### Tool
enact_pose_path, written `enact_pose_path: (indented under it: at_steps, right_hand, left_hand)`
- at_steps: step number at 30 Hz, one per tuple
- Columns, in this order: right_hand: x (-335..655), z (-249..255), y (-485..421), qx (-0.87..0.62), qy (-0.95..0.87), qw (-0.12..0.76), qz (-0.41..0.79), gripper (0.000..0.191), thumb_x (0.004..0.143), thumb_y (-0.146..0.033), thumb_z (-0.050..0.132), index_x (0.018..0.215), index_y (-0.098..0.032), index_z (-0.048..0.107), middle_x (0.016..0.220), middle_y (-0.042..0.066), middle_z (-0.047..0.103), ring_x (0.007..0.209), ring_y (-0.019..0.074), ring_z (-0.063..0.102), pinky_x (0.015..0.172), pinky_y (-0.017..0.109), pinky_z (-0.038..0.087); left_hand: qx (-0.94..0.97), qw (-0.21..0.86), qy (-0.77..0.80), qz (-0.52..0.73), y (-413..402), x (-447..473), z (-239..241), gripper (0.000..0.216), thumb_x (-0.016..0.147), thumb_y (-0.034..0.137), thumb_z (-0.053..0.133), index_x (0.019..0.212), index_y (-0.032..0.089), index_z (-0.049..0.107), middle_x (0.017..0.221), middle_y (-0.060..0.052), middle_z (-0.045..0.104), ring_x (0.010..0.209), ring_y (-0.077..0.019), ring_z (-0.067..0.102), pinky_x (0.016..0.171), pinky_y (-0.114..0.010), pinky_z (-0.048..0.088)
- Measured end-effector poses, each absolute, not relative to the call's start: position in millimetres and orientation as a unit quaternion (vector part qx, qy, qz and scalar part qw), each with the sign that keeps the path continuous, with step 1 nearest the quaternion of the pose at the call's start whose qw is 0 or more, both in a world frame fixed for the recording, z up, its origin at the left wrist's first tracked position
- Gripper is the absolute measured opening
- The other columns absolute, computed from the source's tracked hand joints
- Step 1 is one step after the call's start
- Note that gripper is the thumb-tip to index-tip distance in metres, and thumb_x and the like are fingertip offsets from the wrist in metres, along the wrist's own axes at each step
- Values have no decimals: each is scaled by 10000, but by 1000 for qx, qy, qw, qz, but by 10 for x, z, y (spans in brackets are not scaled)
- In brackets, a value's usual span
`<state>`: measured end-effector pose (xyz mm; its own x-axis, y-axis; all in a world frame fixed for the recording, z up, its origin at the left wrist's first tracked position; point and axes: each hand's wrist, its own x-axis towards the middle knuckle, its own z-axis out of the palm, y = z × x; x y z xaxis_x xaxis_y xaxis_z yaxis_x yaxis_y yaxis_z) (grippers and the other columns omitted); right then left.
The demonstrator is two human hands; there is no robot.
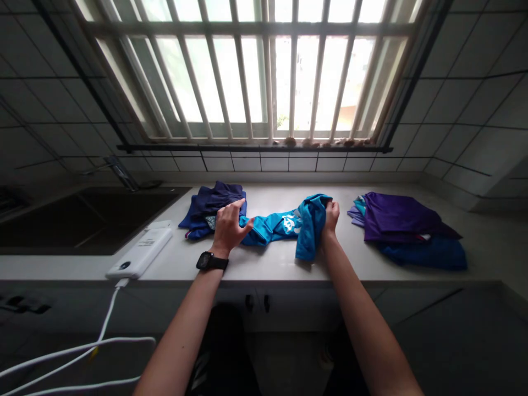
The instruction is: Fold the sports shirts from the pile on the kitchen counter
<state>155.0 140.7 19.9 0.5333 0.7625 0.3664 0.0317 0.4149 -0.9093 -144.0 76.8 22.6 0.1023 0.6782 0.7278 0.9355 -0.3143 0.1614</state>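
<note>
A bright blue garment with a white print (274, 225) lies bunched across the white countertop between my hands. My right hand (331, 215) is closed on its right end, where the cloth is lifted and one part hangs forward. At the garment's left end is my left hand (230, 224), a black watch on its wrist. Its thumb is spread away from the fingers and touches the blue cloth. The fingers reach over the edge of a dark blue pile of clothes (212, 202); their tips are partly hidden.
Folded purple and blue clothes (406, 220) are stacked at the right of the countertop (264, 267). To the left, a white power bank (142, 250) with a plugged-in cable (108, 316) lies beside the dark sink (82, 220) and its tap (121, 173). A barred window (268, 82) is behind.
</note>
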Motion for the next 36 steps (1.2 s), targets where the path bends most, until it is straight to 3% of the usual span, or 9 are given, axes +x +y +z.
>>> enact_pose_path:
  at_steps: [2, 4, 9, 13, 19, 24, 28, 32, 36]
  right_hand:
    - [1523, 255, 1340, -478, -384, 763, 203, 275, 1043, -444, 360, 817, -292, 320, 737, -64, 398, 718, 166, 436, 746, 310, 441]
    - [1500, 302, 1281, -474, -393, 768, 177, 243, 1051, -392, 351, 830, -293, 322, 767, -55, 414, 758, 173, 448, 792, 319, 442]
    - [1487, 347, 1253, -556, -372, 710, 218, 241, 993, -220, 418, 786, -291, 320, 719, -63, 383, 712, 184, 446, 779, 329, 427]
    - [1499, 354, 1245, -570, -357, 719, 177, 237, 1002, -204, 397, 809, -298, 296, 770, -41, 435, 763, 196, 493, 843, 350, 449]
    - [1523, 307, 1213, -506, -358, 783, 48, 181, 1052, -337, 327, 897, -312, 236, 1056, 99, 539, 966, 247, 546, 958, 440, 485]
    - [1538, 294, 1200, -503, -359, 786, 22, 154, 1029, -322, 331, 914, -300, 231, 1039, 109, 523, 1012, 268, 544, 993, 464, 482]
    - [1498, 312, 1149, -477, -399, 783, 4, 125, 1010, -358, 354, 924, -292, 291, 1029, 87, 534, 1005, 259, 583, 962, 466, 501]
    - [1422, 285, 1125, -421, -563, 708, 71, 275, 941, -485, 561, 1069, -256, 476, 1117, 92, 616, 1001, 251, 644, 896, 432, 525]
    - [1352, 217, 1109, -357, -754, 523, 175, 594, 735, -439, 842, 1247, -236, 618, 1137, 71, 697, 947, 237, 665, 888, 401, 538]
  left_hand:
    - [-770, 128, -546, -305, 779, -1403, 204, 603, 899, 496, 617, 1412, 185, 561, 1375, -156, 681, 1276, -333, 613, 1137, -483, 397]
    - [-799, 86, -544, -242, 798, -1384, 179, 507, 889, 477, 636, 1310, 193, 638, 1280, -140, 729, 1202, -315, 654, 1160, -491, 385]
    - [-802, 109, -550, -205, 813, -1385, 179, 227, 901, 252, 580, 1078, 202, 714, 1095, -120, 751, 1077, -293, 668, 1116, -491, 419]
    - [-765, 177, -561, -262, 762, -1386, 243, 246, 940, 218, 557, 1113, 218, 732, 1134, -133, 707, 1095, -307, 622, 1051, -481, 437]
    - [-643, 232, -623, -380, 712, -1419, 282, 301, 1039, 374, 509, 1166, 250, 753, 1030, -119, 700, 997, -306, 633, 1008, -500, 439]
    - [-658, 197, -604, -404, 713, -1440, 266, 398, 1071, 299, 396, 1294, 213, 714, 1030, -115, 770, 979, -278, 716, 1160, -532, 398]
    - [-694, 201, -545, -425, 711, -1424, 256, 453, 1089, 253, 295, 1353, 228, 662, 1249, -102, 766, 1185, -232, 706, 1268, -522, 336]
    - [-737, 190, -495, -419, 720, -1385, 247, 449, 1098, 258, 264, 1354, 218, 629, 1420, -110, 686, 1376, -204, 605, 1279, -485, 366]
    - [-763, 169, -485, -394, 729, -1331, 247, 400, 1073, 333, 399, 1405, 201, 579, 1545, -159, 563, 1485, -244, 498, 1252, -476, 413]
